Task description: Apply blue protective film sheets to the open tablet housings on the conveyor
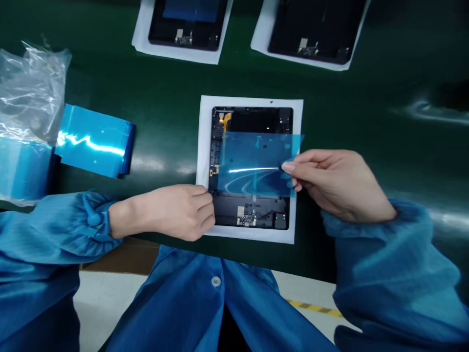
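A black tablet housing (pixel 227 210) with exposed circuit parts lies on a white sheet (pixel 204 127) on the dark green table. Over its middle spreads a see-through blue film (pixel 252 161), its right edge pinched between the thumb and fingers of my right hand (pixel 330 181). My left hand (pixel 186 210) is closed at the housing's lower left edge, knuckles up; its fingertips are hidden, so what it grips, if anything, does not show.
A stack of blue films (pixel 93 142) lies at the left, beside clear plastic bags (pixel 32 98) holding more blue sheets. Two more black housings (pixel 186 29), (pixel 311 29) rest on white sheets at the far side.
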Available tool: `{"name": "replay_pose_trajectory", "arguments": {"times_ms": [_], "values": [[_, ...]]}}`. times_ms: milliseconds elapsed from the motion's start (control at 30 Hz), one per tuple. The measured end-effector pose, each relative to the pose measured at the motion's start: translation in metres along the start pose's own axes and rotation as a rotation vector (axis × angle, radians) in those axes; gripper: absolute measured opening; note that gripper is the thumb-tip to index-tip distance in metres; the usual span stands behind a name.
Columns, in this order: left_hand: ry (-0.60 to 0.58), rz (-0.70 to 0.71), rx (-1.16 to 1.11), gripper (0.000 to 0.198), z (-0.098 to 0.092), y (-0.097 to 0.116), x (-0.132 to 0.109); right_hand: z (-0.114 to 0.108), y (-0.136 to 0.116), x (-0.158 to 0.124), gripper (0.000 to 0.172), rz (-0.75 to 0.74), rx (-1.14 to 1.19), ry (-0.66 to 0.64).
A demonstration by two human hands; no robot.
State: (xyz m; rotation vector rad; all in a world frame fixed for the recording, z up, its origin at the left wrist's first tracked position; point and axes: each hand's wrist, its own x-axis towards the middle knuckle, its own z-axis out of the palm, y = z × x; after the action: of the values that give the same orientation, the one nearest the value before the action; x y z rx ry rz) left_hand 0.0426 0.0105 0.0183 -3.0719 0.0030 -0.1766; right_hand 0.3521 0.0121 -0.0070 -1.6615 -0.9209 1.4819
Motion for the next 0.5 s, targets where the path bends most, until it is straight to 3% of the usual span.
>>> {"name": "replay_pose_trajectory", "arguments": {"times_ms": [267, 400, 500], "values": [[0.132, -0.034, -0.121, 0.019, 0.012, 0.014, 0.010, -0.012, 0.005, -0.001, 0.046, -0.017, -0.089, -0.037], [0.084, -0.170, -0.260, 0.018, 0.012, 0.008, 0.006, -0.018, 0.011, -0.002, 0.050, -0.028, -0.157, -0.035], [0.117, -0.274, -0.355, 0.014, 0.016, -0.003, -0.002, -0.021, 0.014, -0.002, 0.049, -0.053, -0.173, -0.004]]}}
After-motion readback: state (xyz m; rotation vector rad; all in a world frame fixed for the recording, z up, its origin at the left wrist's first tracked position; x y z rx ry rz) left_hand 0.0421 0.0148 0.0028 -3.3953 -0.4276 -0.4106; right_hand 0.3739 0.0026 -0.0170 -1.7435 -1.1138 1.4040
